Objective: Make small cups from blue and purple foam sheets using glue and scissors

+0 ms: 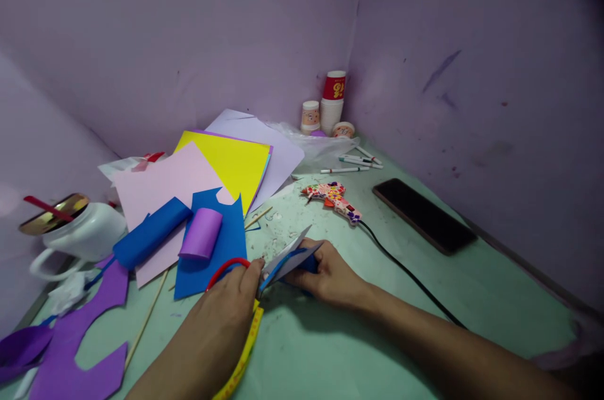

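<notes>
My left hand (229, 302) is closed round a pair of scissors (229, 263) with a red handle loop. Broad grey blades slant up and to the right, parted, with a blue edge between them. A curved yellow strip (245, 350) with small red marks runs beneath this hand; whether it belongs to the scissors is unclear. On the far side of the blades, my right hand (335, 277) grips a curled blue foam sheet (306, 265) between thumb and fingers, partly hidden by the hand and the blades.
A floral glue gun (335, 197) with a black cord lies beyond my hands, near a phone (425, 214). Rolled purple foam (202, 234) rests on a blue sheet (189, 283). Left are purple offcuts (89, 362) and a white mug (89, 233); paper cups (331, 114) stand behind.
</notes>
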`<state>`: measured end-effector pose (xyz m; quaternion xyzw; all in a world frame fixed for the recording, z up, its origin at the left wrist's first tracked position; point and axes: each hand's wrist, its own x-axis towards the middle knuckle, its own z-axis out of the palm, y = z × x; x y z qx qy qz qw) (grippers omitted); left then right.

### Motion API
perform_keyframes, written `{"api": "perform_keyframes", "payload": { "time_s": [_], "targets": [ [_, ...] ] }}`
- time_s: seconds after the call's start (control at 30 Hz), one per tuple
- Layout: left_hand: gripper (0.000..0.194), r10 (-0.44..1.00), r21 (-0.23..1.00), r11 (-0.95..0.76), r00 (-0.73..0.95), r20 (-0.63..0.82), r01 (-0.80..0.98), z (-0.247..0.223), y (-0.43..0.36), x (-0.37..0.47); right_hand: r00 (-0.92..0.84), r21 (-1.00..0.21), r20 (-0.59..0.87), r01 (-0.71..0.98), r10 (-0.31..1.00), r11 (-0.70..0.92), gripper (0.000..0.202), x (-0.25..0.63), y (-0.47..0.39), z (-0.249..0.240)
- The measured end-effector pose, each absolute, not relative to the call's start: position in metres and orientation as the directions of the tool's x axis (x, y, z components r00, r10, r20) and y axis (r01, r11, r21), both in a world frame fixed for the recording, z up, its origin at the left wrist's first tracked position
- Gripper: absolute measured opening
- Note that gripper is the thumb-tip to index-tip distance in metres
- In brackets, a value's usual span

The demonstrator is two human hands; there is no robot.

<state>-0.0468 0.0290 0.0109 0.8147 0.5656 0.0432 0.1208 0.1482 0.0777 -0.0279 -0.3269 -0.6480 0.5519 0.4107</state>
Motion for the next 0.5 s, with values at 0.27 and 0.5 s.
{"api": "perform_keyframes", "payload": {
  "time_s": [0.27,0.5],
  "targets": [
    [0.059,0.884,-0.016,-0.467,0.466,-0.051,0.884,0.004,0.031,-0.052,-0.457,-0.990,0.144,-0.057,0.878,0.132,0.017,0.150,0.079,-0.025],
    [0.053,0.860,-0.101,-0.505,0.510,0.023,0.857,0.004,0.034,-0.060,-0.464,-0.987,0.161,-0.054,0.871,0.154,0.017,0.150,0.079,-0.026]
  ]
}}
